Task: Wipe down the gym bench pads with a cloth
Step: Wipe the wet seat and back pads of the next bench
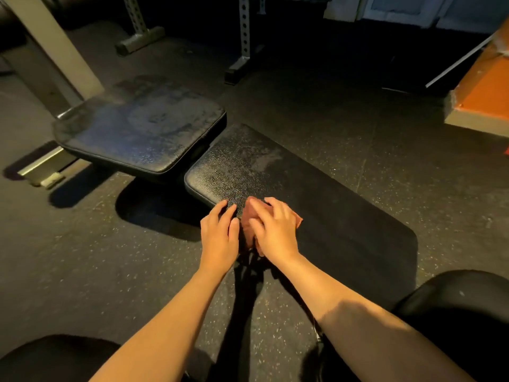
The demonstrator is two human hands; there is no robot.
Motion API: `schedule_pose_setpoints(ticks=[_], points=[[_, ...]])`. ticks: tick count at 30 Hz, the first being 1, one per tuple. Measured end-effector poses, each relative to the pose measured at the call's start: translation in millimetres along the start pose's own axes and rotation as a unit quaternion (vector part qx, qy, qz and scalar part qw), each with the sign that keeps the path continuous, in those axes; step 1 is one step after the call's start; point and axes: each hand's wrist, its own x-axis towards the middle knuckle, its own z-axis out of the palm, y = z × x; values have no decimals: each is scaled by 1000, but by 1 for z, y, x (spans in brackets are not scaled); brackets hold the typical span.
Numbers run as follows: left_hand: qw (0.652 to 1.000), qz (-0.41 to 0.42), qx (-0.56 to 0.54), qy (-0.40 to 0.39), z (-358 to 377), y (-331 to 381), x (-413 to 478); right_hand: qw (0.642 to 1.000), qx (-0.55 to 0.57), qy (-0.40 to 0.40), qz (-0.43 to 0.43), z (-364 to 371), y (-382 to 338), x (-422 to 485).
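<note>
While the open right hand (275, 230) presses the reddish cloth (252, 209) beside the flat left hand (219, 238), the long bench pad (330, 205) stretches rightward, the seat pad (143, 133) lying far left.

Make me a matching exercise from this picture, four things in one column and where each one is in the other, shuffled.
Things:
1. cloth
2. left hand
3. smaller pad
4. rack upright

Places:
A. far across the floor, at the top of the view
B. under the right hand, on the long pad
C. off the long pad's far left end
D. on the long pad's near edge, beside the cloth

Pairs: 1-B, 2-D, 3-C, 4-A
</note>
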Motion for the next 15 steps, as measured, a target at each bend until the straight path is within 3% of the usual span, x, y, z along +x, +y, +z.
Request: schedule_pose_setpoints(ticks=[3, 9, 15], points=[[996, -36, -80, -12, -5, 4, -6, 995, -6, 27, 95, 2, -5, 1], [978, -109, -179, -12, -24, 7, -1, 983, 149, -42, 95, 19, -60, 23], [908, -242, -334, 78, -46, 0, 24, 943, 299, -125, 71, 17, -116, 55]])
